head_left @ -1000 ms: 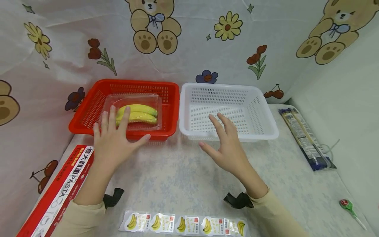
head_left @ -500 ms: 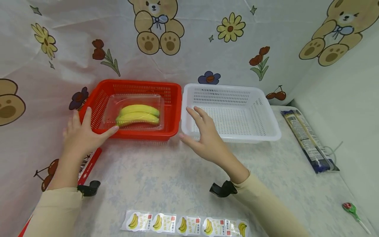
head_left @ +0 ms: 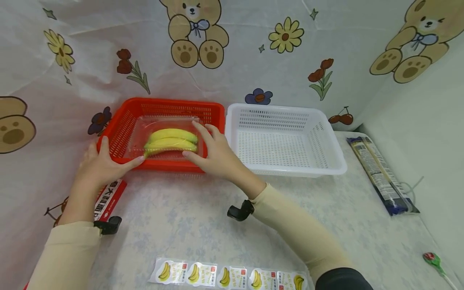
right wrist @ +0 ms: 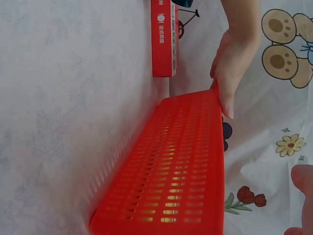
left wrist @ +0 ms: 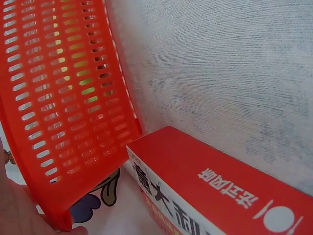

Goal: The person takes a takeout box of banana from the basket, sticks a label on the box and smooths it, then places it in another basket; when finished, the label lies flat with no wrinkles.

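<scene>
A red basket [head_left: 163, 166] stands on the table. In it lies a clear plastic box [head_left: 139, 135] with yellow bananas [head_left: 170, 141] inside. My left hand [head_left: 96, 167] holds the basket's left front corner, its thumb over the front rim; its other fingers are partly hidden. My right hand [head_left: 217, 155] hovers at the right end of the clear box, thumb and fingers spread apart with nothing gripped. In the right wrist view, the basket's perforated wall [right wrist: 181, 161] fills the middle, and the left hand [right wrist: 234, 63] is at its far corner.
A white basket [head_left: 286, 168] stands right of the red one. A red pasta box [head_left: 108, 201] lies partly under my left arm. Banana stickers [head_left: 224, 276] lie along the front. A packet of noodles [head_left: 382, 175] and a lollipop [head_left: 433, 262] lie at the right.
My right hand has moved left, from in front of the white basket to over the red basket's right side. My left hand has moved left from over the banana box to the basket's corner.
</scene>
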`<state>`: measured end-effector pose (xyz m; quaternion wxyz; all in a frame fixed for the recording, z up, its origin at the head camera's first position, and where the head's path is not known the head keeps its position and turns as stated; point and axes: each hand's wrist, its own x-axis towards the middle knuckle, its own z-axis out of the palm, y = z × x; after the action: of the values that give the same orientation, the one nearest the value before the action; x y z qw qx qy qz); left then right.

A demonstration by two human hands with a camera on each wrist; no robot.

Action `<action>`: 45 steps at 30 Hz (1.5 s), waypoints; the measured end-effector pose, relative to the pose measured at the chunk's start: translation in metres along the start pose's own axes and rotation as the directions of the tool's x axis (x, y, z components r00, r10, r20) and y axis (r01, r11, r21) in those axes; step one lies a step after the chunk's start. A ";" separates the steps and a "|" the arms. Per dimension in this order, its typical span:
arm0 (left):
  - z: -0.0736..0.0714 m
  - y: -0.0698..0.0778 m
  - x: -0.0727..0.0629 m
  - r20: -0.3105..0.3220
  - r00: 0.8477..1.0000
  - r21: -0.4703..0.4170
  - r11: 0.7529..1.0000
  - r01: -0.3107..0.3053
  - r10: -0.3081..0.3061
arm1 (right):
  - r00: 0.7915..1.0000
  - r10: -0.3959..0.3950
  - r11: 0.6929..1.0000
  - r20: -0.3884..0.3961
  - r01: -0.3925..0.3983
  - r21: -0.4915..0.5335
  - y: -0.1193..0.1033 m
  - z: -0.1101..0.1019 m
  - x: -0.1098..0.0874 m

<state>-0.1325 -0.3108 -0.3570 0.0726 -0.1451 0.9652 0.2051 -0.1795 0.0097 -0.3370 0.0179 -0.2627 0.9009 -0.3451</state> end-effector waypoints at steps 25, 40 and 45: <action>-0.001 0.003 0.000 0.082 0.995 -0.058 0.997 0.053 -0.048 | 0.926 0.359 0.933 0.119 -0.354 -0.055 0.001 0.053 0.072; -0.003 0.004 -0.002 0.104 0.993 -0.027 0.998 0.056 -0.053 | 0.907 0.382 0.917 0.178 -0.396 0.050 0.008 0.051 0.077; -0.003 0.004 -0.001 0.105 0.993 -0.026 0.998 0.058 -0.055 | 0.928 0.333 0.920 0.169 -0.359 0.159 0.010 0.050 0.077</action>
<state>-0.1329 -0.3084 -0.3530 0.1264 -0.1623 0.9526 0.2241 -0.2397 -0.0521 -0.3692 0.1660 -0.1198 0.8932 -0.4003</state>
